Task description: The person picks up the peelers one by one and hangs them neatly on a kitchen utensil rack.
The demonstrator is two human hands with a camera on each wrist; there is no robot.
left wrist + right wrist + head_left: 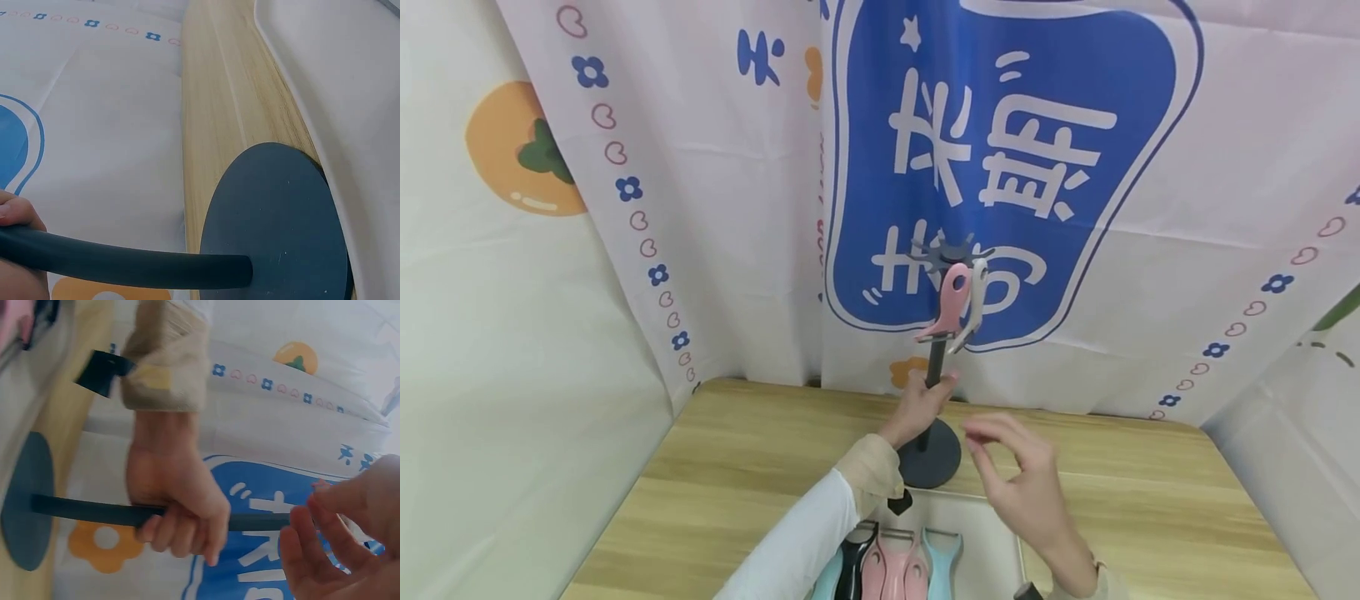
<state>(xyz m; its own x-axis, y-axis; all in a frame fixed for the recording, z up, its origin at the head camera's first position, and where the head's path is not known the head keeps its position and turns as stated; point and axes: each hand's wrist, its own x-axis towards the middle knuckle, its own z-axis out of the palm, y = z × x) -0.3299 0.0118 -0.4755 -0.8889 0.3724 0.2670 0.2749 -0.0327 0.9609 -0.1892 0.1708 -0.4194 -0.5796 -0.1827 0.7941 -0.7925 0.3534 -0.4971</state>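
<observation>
My left hand [919, 408] grips the dark post [936, 362] of an upright stand, its fingers wrapped round the post in the right wrist view. The stand's round base [275, 219] rests on the table beside a white tray. From the hooked top [951, 252] hang a pink peeler [953, 292] and a white peeler [977, 304], side by side. To the right of the post, my right hand [1028, 483] is raised with fingers loosely bent and thumb near the fingertips; nothing shows between them.
The white tray [988, 542] lies in front of the stand. In it are several peelers: a black one [852, 560], pink ones [897, 567] and a turquoise one [942, 560]. A printed cloth [760, 250] hangs behind the wooden table [722, 467].
</observation>
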